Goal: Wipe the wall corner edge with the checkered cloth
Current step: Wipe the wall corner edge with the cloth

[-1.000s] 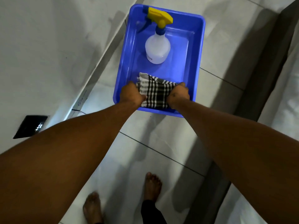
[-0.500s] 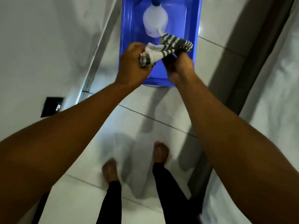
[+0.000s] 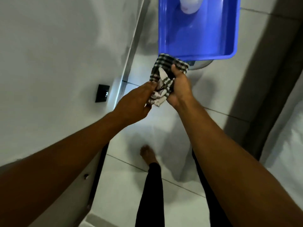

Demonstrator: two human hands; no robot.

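The black-and-white checkered cloth [image 3: 164, 79] is bunched up in the air between both my hands, just in front of the blue tub. My right hand [image 3: 179, 89] grips its right side with the thumb on top. My left hand [image 3: 137, 104] pinches its lower left part. The white wall [image 3: 57, 59] runs along the left, and its metal-trimmed base edge [image 3: 131, 51] meets the floor beside the tub.
A blue plastic tub [image 3: 232, 38] stands on the tiled floor with a white spray bottle [image 3: 190, 5] inside, cut off by the top of the view. A black wall socket [image 3: 102, 95] sits low on the wall. A dark strip and white bedding [image 3: 287, 136] lie to the right. My legs and a bare foot [image 3: 148, 154] are below.
Both hands lifted the cloth out of the tub and drew it back toward me, bunching it. The view tilted down, so the tub now sits at the top of the view.
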